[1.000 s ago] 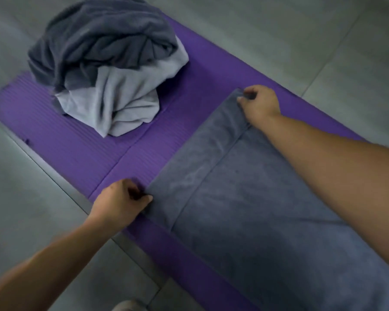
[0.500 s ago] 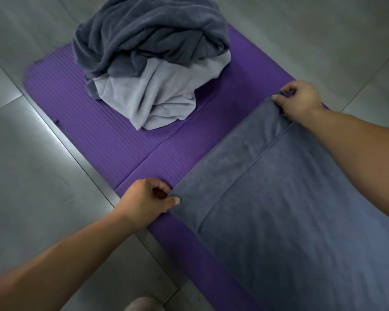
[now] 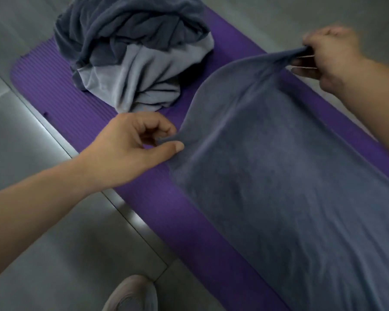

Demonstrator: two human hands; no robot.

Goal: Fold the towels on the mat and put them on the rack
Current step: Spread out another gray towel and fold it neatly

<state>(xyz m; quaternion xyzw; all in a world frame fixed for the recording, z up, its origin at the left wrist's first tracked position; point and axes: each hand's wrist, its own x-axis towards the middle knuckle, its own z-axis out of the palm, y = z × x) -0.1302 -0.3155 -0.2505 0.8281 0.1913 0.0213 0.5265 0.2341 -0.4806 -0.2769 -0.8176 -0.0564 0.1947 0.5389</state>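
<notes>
My left hand (image 3: 130, 149) pinched one far corner of the grey towel (image 3: 279, 176) and my right hand (image 3: 330, 57) gripped the other, its edge raised off the purple mat (image 3: 61, 81). It sagged soft and light between them, so the corners seemed the right hold. A heap of towels (image 3: 130, 52) lay beyond it on the mat; no rack showed.

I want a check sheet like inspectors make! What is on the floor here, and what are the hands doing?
Surface: purple mat lying on a grey tiled floor.
Job's things: dark grey towel spread along the mat, its far end raised; pile of unfolded towels, dark grey over light grey, at the mat's far end. Rack not in view.
Clutter: nothing seen.
Hands: left hand pinches one raised corner of the towel; right hand grips the other corner.
Cables: nothing seen.
Surroundings: a shoe on the floor beside the mat.
</notes>
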